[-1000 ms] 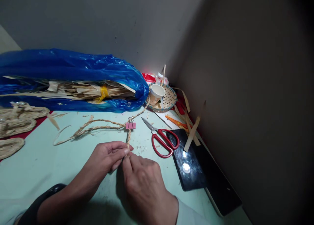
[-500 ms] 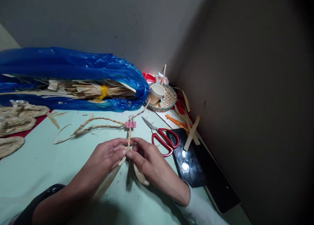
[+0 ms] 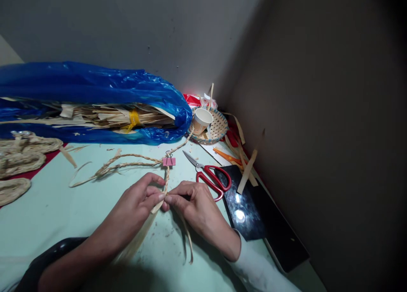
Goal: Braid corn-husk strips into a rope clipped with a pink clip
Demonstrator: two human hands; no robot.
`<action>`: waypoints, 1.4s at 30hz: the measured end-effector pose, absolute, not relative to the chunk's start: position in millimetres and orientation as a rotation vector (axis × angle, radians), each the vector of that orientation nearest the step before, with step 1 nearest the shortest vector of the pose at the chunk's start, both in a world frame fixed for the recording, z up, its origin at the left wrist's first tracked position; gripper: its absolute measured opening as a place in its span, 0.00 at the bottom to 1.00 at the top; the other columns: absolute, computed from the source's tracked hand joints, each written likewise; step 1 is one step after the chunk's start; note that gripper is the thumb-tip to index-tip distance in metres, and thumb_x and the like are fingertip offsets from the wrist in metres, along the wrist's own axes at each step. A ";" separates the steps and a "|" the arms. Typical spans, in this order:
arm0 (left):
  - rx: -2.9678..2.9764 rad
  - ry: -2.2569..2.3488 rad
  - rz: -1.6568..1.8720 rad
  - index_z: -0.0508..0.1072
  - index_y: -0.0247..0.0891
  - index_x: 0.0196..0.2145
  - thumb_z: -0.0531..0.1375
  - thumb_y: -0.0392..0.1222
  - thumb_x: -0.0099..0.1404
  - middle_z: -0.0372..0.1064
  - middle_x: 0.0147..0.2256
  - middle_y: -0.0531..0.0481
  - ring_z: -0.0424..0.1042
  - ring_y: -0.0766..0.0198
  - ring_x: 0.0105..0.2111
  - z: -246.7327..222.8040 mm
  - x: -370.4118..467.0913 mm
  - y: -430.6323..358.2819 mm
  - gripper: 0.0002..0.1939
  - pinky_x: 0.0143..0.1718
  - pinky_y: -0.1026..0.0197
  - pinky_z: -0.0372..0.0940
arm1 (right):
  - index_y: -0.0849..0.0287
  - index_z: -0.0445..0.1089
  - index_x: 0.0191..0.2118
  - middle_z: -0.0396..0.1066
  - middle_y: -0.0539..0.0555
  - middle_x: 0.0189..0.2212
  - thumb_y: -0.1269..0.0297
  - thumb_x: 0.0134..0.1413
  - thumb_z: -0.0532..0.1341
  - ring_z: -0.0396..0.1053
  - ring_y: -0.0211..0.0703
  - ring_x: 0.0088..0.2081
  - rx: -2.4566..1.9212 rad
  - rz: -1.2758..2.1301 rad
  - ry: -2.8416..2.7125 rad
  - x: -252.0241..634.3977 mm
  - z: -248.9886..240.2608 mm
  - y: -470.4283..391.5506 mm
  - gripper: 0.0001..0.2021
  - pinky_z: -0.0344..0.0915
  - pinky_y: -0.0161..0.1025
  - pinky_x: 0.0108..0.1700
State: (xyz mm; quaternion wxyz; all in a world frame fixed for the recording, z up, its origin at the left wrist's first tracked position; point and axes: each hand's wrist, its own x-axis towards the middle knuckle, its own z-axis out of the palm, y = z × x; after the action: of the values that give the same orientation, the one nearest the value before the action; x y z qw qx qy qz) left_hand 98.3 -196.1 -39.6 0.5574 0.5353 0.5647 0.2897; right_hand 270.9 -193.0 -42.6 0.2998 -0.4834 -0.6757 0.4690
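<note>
At the tabletop's (image 3: pixel 63 215) far left sit woven pieces (image 3: pixel 23 159), a blue bag (image 3: pixel 95 80) stretching behind. Here's the left hand (image 3: pixel 140 200), thumb and fingers pinching the braid (image 3: pixel 167 177) near its lower end! That braid runs down mid-tabletop from the pink clip (image 3: pixel 168 161), in between both hands. And the right hand (image 3: pixel 202 207), fingers pinched at the same spot, thin strips (image 3: pixel 188 237) dangling beneath! Farther right, red-handled scissors (image 3: pixel 201 166) overlap a black tablet (image 3: pixel 243 209).
</note>
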 end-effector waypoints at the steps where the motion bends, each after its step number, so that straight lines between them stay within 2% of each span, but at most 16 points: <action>1: 1.260 1.334 0.673 0.65 0.44 0.40 0.59 0.54 0.64 0.74 0.25 0.55 0.71 0.56 0.31 -39.2 98.6 -195.2 0.14 0.35 0.57 0.59 | 0.58 0.82 0.31 0.78 0.52 0.30 0.70 0.62 0.61 0.72 0.41 0.35 -1.270 1.253 -1.806 272.0 -42.5 -192.2 0.12 0.60 0.36 0.40; 5: 1.264 1.319 0.639 0.68 0.42 0.35 0.61 0.55 0.62 0.72 0.24 0.55 0.67 0.58 0.29 -43.7 98.5 -194.8 0.15 0.33 0.58 0.56 | 0.59 0.80 0.33 0.77 0.53 0.32 0.71 0.63 0.60 0.70 0.41 0.36 -1.362 1.123 -1.935 273.6 -39.3 -192.0 0.11 0.59 0.37 0.39; 8: 1.268 1.320 0.649 0.70 0.42 0.36 0.59 0.53 0.65 0.72 0.26 0.54 0.67 0.59 0.30 -48.8 98.5 -198.0 0.12 0.33 0.58 0.57 | 0.62 0.75 0.35 0.74 0.54 0.34 0.71 0.65 0.59 0.68 0.41 0.37 -1.473 0.993 -2.015 273.1 -35.5 -196.8 0.08 0.58 0.37 0.39; 12: 1.313 1.342 0.666 0.69 0.43 0.36 0.58 0.50 0.68 0.73 0.29 0.54 0.71 0.57 0.34 -50.5 99.7 -202.4 0.09 0.38 0.57 0.60 | 0.60 0.69 0.36 0.73 0.52 0.32 0.68 0.70 0.52 0.67 0.40 0.36 -1.424 1.128 -1.979 272.0 -33.3 -203.7 0.11 0.56 0.36 0.37; 14: 1.353 1.353 0.662 0.68 0.44 0.35 0.57 0.48 0.68 0.73 0.30 0.54 0.72 0.57 0.35 -50.3 99.9 -203.8 0.07 0.39 0.58 0.61 | 0.59 0.68 0.37 0.73 0.51 0.33 0.67 0.71 0.52 0.67 0.40 0.37 -1.385 1.195 -1.921 270.5 -34.7 -203.9 0.11 0.56 0.35 0.37; 17: 1.436 1.395 0.648 0.68 0.45 0.36 0.56 0.47 0.69 0.73 0.30 0.55 0.72 0.58 0.34 -49.6 99.7 -205.2 0.06 0.36 0.59 0.60 | 0.60 0.69 0.32 0.71 0.49 0.28 0.66 0.69 0.55 0.65 0.38 0.32 -1.361 1.238 -1.851 267.5 -39.8 -199.7 0.12 0.55 0.35 0.35; 20: 1.510 1.433 0.623 0.67 0.46 0.36 0.55 0.49 0.70 0.73 0.29 0.56 0.72 0.59 0.33 -47.5 99.5 -206.9 0.07 0.35 0.60 0.59 | 0.61 0.70 0.28 0.69 0.48 0.23 0.69 0.65 0.57 0.63 0.36 0.27 -1.337 1.295 -1.757 264.6 -45.9 -194.8 0.13 0.54 0.34 0.31; 24: 1.628 1.452 0.609 0.66 0.46 0.37 0.53 0.53 0.71 0.76 0.31 0.56 0.74 0.59 0.34 -44.9 98.6 -209.5 0.10 0.37 0.60 0.60 | 0.61 0.69 0.25 0.70 0.49 0.22 0.70 0.61 0.57 0.66 0.36 0.27 -1.309 1.414 -1.562 259.8 -51.2 -192.9 0.12 0.57 0.33 0.32; 29: 1.810 1.547 0.587 0.69 0.45 0.36 0.51 0.53 0.71 0.76 0.28 0.57 0.73 0.60 0.29 -42.3 92.7 -209.2 0.12 0.33 0.61 0.61 | 0.60 0.69 0.24 0.70 0.49 0.20 0.70 0.55 0.58 0.65 0.37 0.25 -1.359 1.397 -1.473 255.1 -53.6 -193.9 0.09 0.57 0.34 0.29; 34: 2.064 1.577 0.673 0.76 0.44 0.34 0.53 0.46 0.71 0.80 0.31 0.56 0.77 0.62 0.30 -37.5 90.8 -211.8 0.14 0.34 0.62 0.63 | 0.61 0.70 0.23 0.69 0.48 0.19 0.70 0.52 0.59 0.60 0.36 0.23 -1.375 1.328 -1.481 254.8 -56.4 -194.5 0.08 0.54 0.33 0.27; 39: 2.578 1.472 0.948 0.75 0.39 0.34 0.52 0.36 0.72 0.78 0.27 0.50 0.76 0.61 0.25 -49.5 101.7 -227.4 0.12 0.29 0.61 0.65 | 0.62 0.71 0.24 0.68 0.48 0.19 0.71 0.49 0.58 0.58 0.34 0.22 -1.285 1.438 -1.381 254.5 -60.1 -194.0 0.07 0.53 0.33 0.26; 42: 2.845 1.361 1.048 0.73 0.35 0.37 0.52 0.31 0.71 0.76 0.25 0.49 0.75 0.60 0.23 -59.0 106.1 -234.3 0.10 0.27 0.59 0.66 | 0.62 0.71 0.23 0.63 0.46 0.17 0.70 0.48 0.59 0.55 0.33 0.21 -1.293 1.475 -1.334 256.2 -59.4 -192.5 0.06 0.50 0.32 0.24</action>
State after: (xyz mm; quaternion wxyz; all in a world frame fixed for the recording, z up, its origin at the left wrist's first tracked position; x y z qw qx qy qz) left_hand 106.1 -234.3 -59.0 -0.0906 0.8525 0.4080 0.3140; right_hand 256.2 -192.5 -59.4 0.3754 -0.5052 -0.5212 0.5763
